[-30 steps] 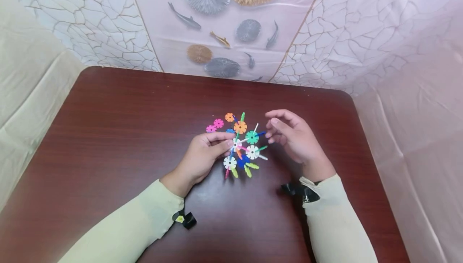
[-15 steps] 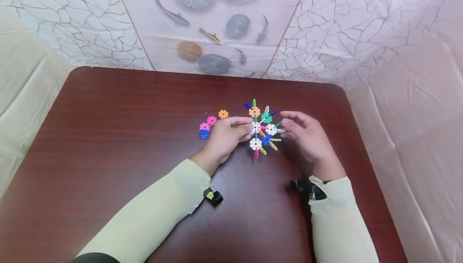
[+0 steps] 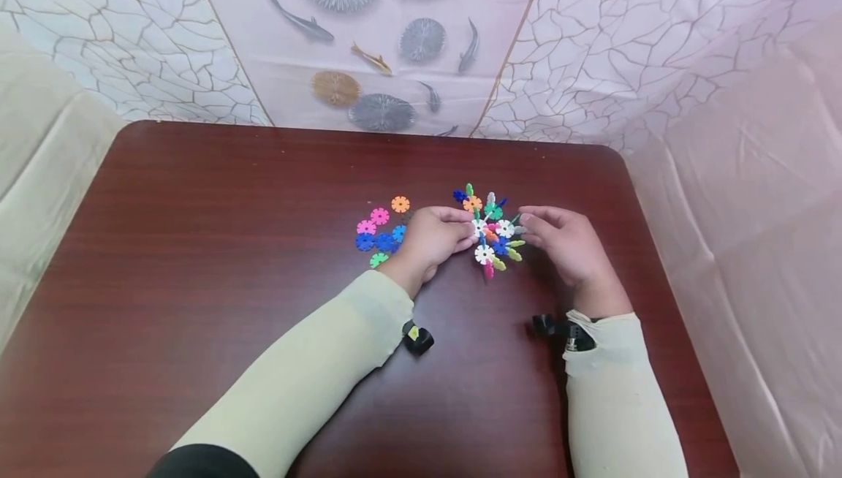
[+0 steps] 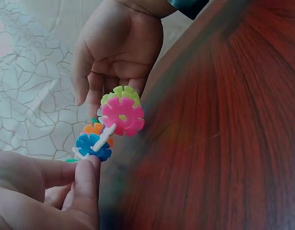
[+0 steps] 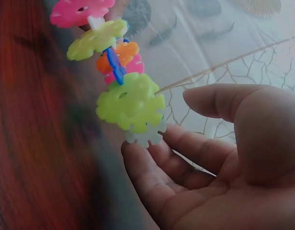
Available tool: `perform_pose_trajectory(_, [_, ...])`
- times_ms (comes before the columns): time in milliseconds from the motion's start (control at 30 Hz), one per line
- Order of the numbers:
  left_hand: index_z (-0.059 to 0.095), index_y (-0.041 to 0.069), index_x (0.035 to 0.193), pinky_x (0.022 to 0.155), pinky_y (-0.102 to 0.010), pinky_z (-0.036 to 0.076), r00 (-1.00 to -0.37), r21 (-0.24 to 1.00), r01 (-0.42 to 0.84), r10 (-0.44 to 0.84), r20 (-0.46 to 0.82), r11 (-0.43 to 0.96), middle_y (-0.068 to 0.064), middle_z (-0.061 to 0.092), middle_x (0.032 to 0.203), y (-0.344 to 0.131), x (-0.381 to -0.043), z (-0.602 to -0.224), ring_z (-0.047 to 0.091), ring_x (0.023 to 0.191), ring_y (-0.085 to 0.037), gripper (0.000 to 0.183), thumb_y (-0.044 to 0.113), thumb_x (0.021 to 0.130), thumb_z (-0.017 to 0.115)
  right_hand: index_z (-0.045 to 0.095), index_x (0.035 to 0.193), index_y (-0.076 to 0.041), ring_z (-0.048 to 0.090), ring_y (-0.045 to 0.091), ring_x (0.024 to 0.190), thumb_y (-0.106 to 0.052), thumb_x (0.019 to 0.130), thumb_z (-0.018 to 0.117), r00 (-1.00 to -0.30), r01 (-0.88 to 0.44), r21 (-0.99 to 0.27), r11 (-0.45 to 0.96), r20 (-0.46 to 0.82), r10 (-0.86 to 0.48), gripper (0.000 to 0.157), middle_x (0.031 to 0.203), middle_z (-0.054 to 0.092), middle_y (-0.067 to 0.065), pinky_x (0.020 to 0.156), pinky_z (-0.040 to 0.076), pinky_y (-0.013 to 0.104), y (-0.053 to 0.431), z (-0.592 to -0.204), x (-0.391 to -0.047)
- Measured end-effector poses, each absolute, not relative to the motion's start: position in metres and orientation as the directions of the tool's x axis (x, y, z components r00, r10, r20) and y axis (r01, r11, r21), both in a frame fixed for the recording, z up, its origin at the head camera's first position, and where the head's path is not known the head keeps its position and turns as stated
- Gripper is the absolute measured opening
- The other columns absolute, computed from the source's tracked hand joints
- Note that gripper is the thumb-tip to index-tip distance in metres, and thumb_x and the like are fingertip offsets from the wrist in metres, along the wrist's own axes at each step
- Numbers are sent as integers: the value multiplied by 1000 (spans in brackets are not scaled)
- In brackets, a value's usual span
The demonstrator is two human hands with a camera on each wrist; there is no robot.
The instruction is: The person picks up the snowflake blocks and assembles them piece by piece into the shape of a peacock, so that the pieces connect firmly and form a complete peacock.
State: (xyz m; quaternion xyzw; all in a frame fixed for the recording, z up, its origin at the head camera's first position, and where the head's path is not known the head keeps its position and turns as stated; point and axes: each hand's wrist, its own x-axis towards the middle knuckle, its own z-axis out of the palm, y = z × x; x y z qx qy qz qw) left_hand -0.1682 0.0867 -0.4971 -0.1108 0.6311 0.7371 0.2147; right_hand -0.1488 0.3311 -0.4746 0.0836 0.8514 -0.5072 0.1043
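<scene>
Loosely curved, a right hand (image 3: 567, 248) flanks a multicoloured plastic notched-disc cluster (image 3: 504, 229) pinched by the left hand (image 3: 434, 239), the reddish-brown wooden table's far edge (image 3: 316, 135) well beyond.

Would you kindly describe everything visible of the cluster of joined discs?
The cluster joins notched, flower-like, plastic-looking discs at varied angles, in white, orange, green, blue, pink and yellow-green; the head view shows some face-on, others edge-on. The left hand pinches it at a white disc; the right hand is at its opposite side, contact unclear.
</scene>
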Motion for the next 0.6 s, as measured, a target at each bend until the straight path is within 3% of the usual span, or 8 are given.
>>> perform_pose_trajectory(600, [82, 7, 126, 100, -34, 67, -883, 900, -433, 176, -435, 55, -10, 78, 130, 94, -163, -495, 82, 113, -20, 23, 5, 104, 78, 67, 154, -8, 73, 40, 134, -45, 113, 67, -957, 269, -788, 554, -283, 63, 56, 158, 66, 19, 127, 50, 57, 328, -473, -148])
